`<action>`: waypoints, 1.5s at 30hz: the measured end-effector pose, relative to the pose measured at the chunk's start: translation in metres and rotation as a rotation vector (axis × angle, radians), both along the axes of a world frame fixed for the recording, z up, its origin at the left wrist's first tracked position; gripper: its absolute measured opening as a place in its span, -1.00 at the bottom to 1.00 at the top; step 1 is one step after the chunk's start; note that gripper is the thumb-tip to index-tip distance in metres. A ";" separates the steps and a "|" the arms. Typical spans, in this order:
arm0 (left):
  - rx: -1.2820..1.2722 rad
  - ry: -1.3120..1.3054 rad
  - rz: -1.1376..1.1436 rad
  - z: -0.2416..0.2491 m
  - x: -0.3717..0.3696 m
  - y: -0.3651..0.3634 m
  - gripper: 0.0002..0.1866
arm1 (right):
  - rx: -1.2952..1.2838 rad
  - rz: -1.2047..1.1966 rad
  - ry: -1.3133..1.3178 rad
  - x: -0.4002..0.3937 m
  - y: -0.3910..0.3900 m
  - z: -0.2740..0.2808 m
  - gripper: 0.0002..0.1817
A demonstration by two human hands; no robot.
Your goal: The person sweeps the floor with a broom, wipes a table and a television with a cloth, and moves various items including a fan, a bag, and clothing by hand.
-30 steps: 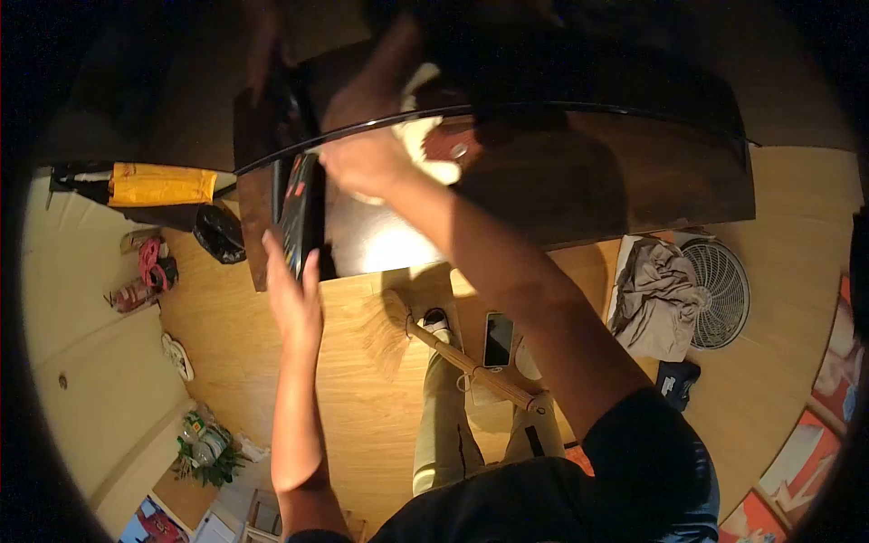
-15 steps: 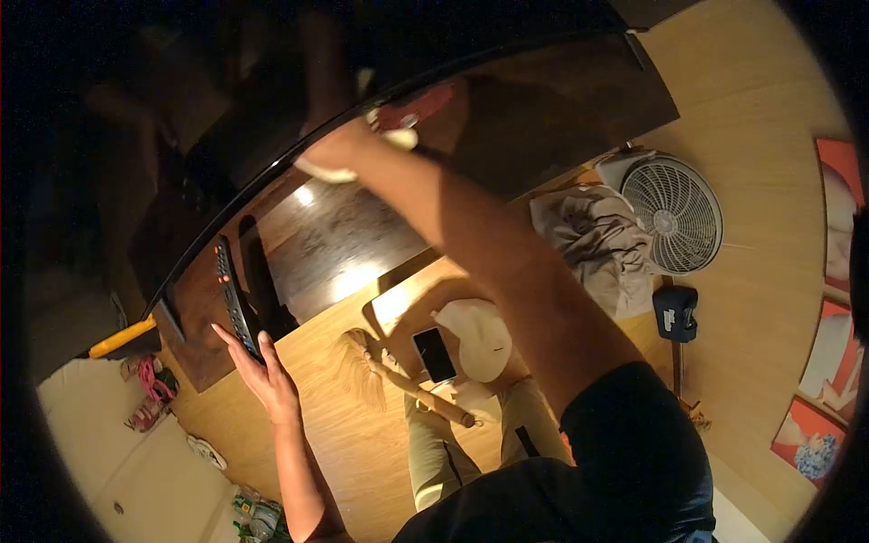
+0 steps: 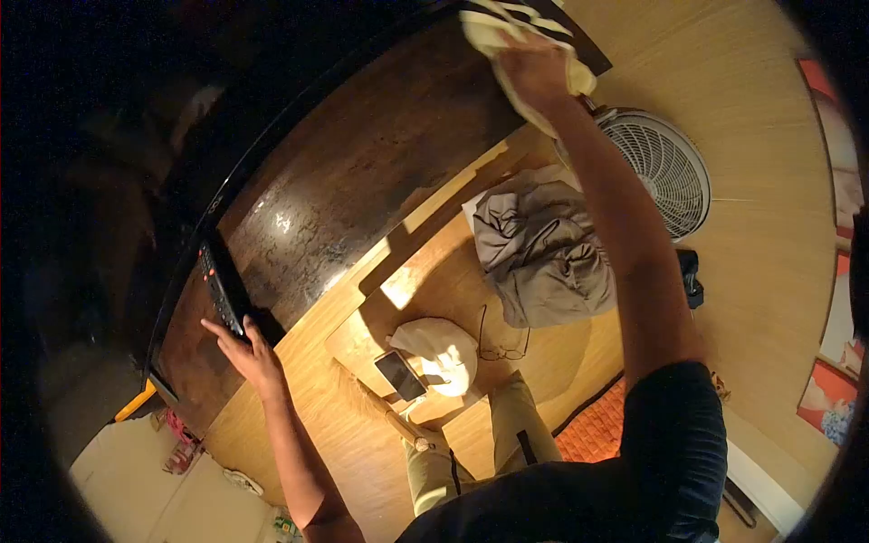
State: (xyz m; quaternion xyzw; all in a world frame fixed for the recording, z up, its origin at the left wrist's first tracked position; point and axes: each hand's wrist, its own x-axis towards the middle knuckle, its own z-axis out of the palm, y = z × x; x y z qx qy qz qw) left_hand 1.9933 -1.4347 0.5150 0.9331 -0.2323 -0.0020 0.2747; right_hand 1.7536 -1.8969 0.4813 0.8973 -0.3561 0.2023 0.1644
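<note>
Head view, and clutching the pale cloth (image 3: 489, 32) in a curled right hand (image 3: 536, 77), fingertips hidden, out at the far right end of the dark tabletop (image 3: 362, 163), near the fan (image 3: 661, 172). Over to the other side, pinching one end of the black remote (image 3: 222, 288) between thumb and half-spread fingers of the left hand (image 3: 253, 360), over the tabletop; cannot tell if touching it. Best, probably, to spread the cloth flat under the palm, tuck in loose folds, and firm up that light pinch. Looking creamy and rumpled, dark-banded, slightly blurred; and, on the remote, long and slim, dotted with orange-red buttons.
</note>
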 end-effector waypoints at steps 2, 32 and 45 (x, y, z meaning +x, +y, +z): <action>0.034 -0.062 -0.014 -0.003 0.005 0.000 -0.30 | 0.177 -0.209 0.081 -0.043 -0.035 -0.018 -0.60; -0.124 0.032 0.315 0.032 0.072 0.347 -0.46 | 0.826 1.045 0.092 0.395 0.704 0.025 -0.62; -0.226 0.176 0.217 0.047 0.040 0.313 -0.43 | 0.669 0.832 0.089 0.220 0.522 0.031 -0.70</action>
